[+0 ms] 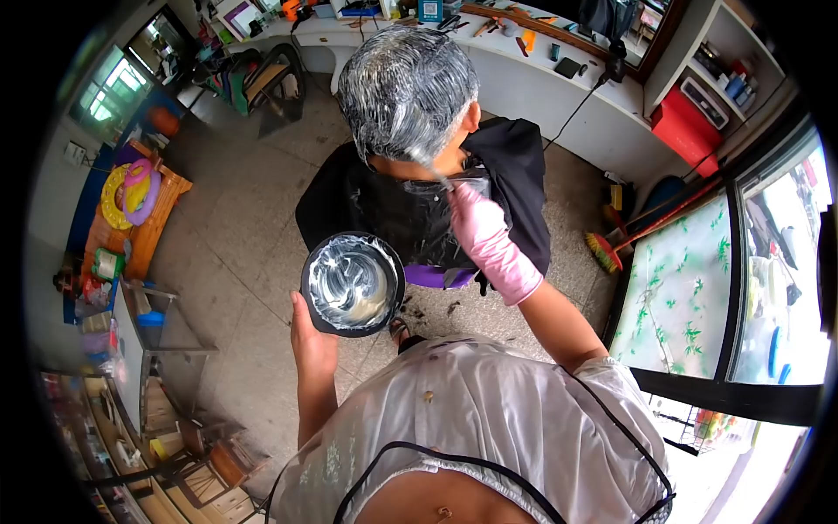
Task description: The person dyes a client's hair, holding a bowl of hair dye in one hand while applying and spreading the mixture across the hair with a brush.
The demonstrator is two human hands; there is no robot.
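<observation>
My left hand [316, 339] is closed on the rim of a black bowl [310, 301], with the thumb along its side. White cream [349, 275] is smeared over the inside of the bowl. In a pink glove, my right hand [478, 223] grips a tint brush [439, 173], whose head is at the nape of a seated person's hair. That hair [406, 83] is coated with white cream in streaks. A black cape [515, 166] covers the person's shoulders and back. The brush handle is mostly hidden by my glove.
A white counter [515, 83] with combs and small tools runs below a mirror beyond the person. To the right stand a broom [604, 251] and a glazed door [676, 288]. A wooden bench [155, 227] with swim rings is at the left.
</observation>
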